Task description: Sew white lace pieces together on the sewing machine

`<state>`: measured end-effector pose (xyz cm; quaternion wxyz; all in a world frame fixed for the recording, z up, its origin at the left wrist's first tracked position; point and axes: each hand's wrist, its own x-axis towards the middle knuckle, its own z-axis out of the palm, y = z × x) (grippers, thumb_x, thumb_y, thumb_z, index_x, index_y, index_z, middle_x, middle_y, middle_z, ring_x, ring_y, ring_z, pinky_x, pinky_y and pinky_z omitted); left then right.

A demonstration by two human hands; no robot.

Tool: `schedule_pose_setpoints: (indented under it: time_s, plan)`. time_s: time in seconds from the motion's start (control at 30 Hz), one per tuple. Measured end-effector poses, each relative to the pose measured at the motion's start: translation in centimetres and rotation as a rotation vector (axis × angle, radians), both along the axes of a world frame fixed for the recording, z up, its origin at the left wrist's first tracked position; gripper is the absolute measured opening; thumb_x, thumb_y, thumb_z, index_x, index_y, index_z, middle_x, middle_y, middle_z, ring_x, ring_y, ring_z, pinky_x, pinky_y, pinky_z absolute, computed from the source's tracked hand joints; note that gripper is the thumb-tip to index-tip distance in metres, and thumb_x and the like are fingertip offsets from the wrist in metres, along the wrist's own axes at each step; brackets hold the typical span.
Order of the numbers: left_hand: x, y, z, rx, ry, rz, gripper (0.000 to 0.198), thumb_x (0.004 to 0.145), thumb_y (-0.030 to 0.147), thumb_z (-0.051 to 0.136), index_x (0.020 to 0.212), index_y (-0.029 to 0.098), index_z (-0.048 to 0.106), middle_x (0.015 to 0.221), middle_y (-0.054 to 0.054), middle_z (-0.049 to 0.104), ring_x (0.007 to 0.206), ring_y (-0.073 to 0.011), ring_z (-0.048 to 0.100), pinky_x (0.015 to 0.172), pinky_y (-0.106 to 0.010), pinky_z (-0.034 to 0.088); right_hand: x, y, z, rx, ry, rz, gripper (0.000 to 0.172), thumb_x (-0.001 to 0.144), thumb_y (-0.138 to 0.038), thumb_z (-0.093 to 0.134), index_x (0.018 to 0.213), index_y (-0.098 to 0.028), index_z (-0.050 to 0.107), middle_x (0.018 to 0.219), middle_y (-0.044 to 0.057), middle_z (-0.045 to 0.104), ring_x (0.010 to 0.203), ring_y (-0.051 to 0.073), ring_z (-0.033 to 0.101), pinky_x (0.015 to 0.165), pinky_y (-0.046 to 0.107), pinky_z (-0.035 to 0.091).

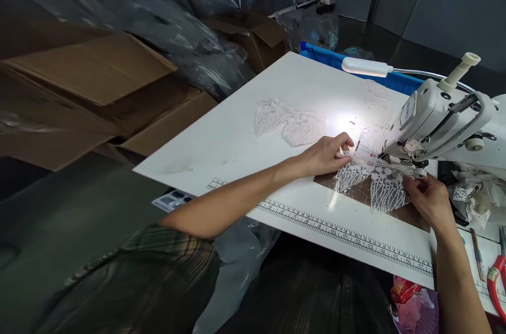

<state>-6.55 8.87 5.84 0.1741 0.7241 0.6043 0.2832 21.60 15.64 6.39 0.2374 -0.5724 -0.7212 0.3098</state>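
A piece of white openwork lace (389, 189) lies under the needle area of a white sewing machine (429, 113). My left hand (328, 155) pinches the lace's upper left edge, thumb and fingers pressed together. On the other side, my right hand (429, 197) grips the right end of the lace beside the machine head, its fingertips partly hidden. Beneath the lace is a brown plate (361, 192) set in the white table. More white lace (298, 123) rests flat to the left, beyond my left forearm, and another strip (373, 102) lies behind the needle.
A lit lamp (366, 66) on a bendable neck hangs over the white table (237, 139), which has a printed ruler (340, 228) along its front edge. Red-handled scissors (495, 281) lie at the right. Cardboard boxes (90, 70) stand on the left.
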Motion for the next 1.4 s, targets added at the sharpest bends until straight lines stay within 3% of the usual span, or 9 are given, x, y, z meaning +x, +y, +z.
schedule_pose_setpoints:
  time_s: [0.17, 0.3, 0.4, 0.63, 0.77, 0.9, 1.0, 1.2, 1.4]
  plan:
    - [-0.8, 1.0, -1.8, 0.448, 0.292, -0.002, 0.023, 0.098, 0.014, 0.042, 0.114, 0.012, 0.058, 0.098, -0.008, 0.068, 0.075, -0.0140, 0.062, 0.055, -0.023, 0.046, -0.5, -0.3, 0.0, 0.124, -0.152, 0.011, 0.039, 0.072, -0.061, 0.051, 0.060, -0.024, 0.049, 0.052, 0.000, 0.054, 0.051, 0.015, 0.044, 0.053, 0.028, 0.035]
    - [-0.5, 1.1, -1.6, 0.579, 0.317, -0.268, 0.023, 0.100, 0.012, 0.045, 0.112, 0.015, 0.063, 0.103, -0.009, 0.072, 0.087, -0.0162, 0.066, 0.070, -0.030, 0.053, -0.9, -0.7, 0.3, 0.111, -0.164, 0.051, 0.043, 0.072, -0.065, 0.050, 0.061, -0.024, 0.050, 0.049, -0.001, 0.050, 0.049, 0.014, 0.042, 0.051, 0.028, 0.034]
    - [0.3, 0.5, -1.1, 0.461, 0.363, -0.471, 0.022, 0.099, 0.021, 0.055, 0.119, 0.019, 0.064, 0.114, -0.010, 0.072, 0.096, -0.0181, 0.067, 0.077, -0.033, 0.053, -0.7, -0.5, 0.3, 0.078, -0.119, 0.109, 0.040, 0.069, -0.062, 0.058, 0.063, -0.023, 0.051, 0.050, -0.004, 0.046, 0.048, 0.012, 0.039, 0.050, 0.027, 0.032]
    - [2.1, -0.5, -0.4, 0.320, 0.469, -0.504, 0.037, 0.098, 0.045, 0.058, 0.117, 0.015, 0.066, 0.109, -0.013, 0.071, 0.092, -0.0222, 0.065, 0.079, -0.036, 0.050, 0.4, 0.3, -0.7, -0.009, 0.163, 0.100, 0.038, 0.069, -0.055, 0.069, 0.064, -0.021, 0.052, 0.054, -0.006, 0.043, 0.051, 0.008, 0.035, 0.048, 0.023, 0.029]
    - [1.8, -0.3, -0.7, 0.241, 0.248, -0.499, 0.032, 0.098, 0.043, 0.057, 0.116, 0.018, 0.068, 0.123, -0.012, 0.068, 0.105, -0.0235, 0.064, 0.089, -0.039, 0.049, -1.4, -0.6, 0.0, -0.230, 0.410, 0.122, 0.047, 0.057, -0.058, 0.081, 0.075, -0.019, 0.063, 0.064, 0.000, 0.061, 0.058, 0.012, 0.053, 0.052, 0.025, 0.043]
    - [0.9, -0.4, 0.4, -0.102, -0.201, -0.337, 0.064, 0.096, 0.064, 0.046, 0.136, 0.015, 0.054, 0.114, -0.013, 0.070, 0.089, -0.0193, 0.067, 0.073, -0.030, 0.051, -4.5, -2.3, 1.6, -0.446, 0.504, 0.189, 0.057, 0.055, -0.063, 0.083, 0.087, -0.019, 0.067, 0.071, 0.003, 0.068, 0.057, 0.013, 0.058, 0.051, 0.027, 0.048]
    - [0.7, -0.7, 1.7, -0.349, -0.326, -0.198, 0.083, 0.087, 0.069, 0.055, 0.147, 0.014, 0.039, 0.112, -0.012, 0.069, 0.080, -0.0175, 0.066, 0.066, -0.027, 0.048, -5.9, -2.7, 2.3, -0.521, 0.443, 0.345, 0.064, 0.064, -0.068, 0.075, 0.104, -0.018, 0.069, 0.078, 0.005, 0.071, 0.060, 0.015, 0.063, 0.048, 0.026, 0.047]
    - [1.2, -1.4, 2.9, -0.431, -0.152, 0.004, 0.067, 0.088, 0.044, 0.059, 0.145, 0.012, 0.043, 0.088, -0.006, 0.067, 0.074, -0.0191, 0.063, 0.063, -0.028, 0.044, -3.8, -1.4, 1.1, 0.018, -0.023, 0.283, 0.042, 0.087, -0.053, 0.055, 0.107, -0.020, 0.071, 0.083, 0.007, 0.073, 0.071, 0.021, 0.068, 0.064, 0.034, 0.054]
    - [1.2, -1.2, 1.3, -0.286, -0.160, 0.021, 0.059, 0.086, 0.036, 0.059, 0.138, 0.009, 0.049, 0.073, -0.001, 0.065, 0.062, -0.0162, 0.061, 0.055, -0.026, 0.044, -2.6, -1.4, -1.1, 0.531, -0.214, 0.639, 0.040, 0.099, -0.036, 0.040, 0.125, -0.021, 0.066, 0.101, 0.013, 0.066, 0.094, 0.026, 0.063, 0.079, 0.042, 0.057]
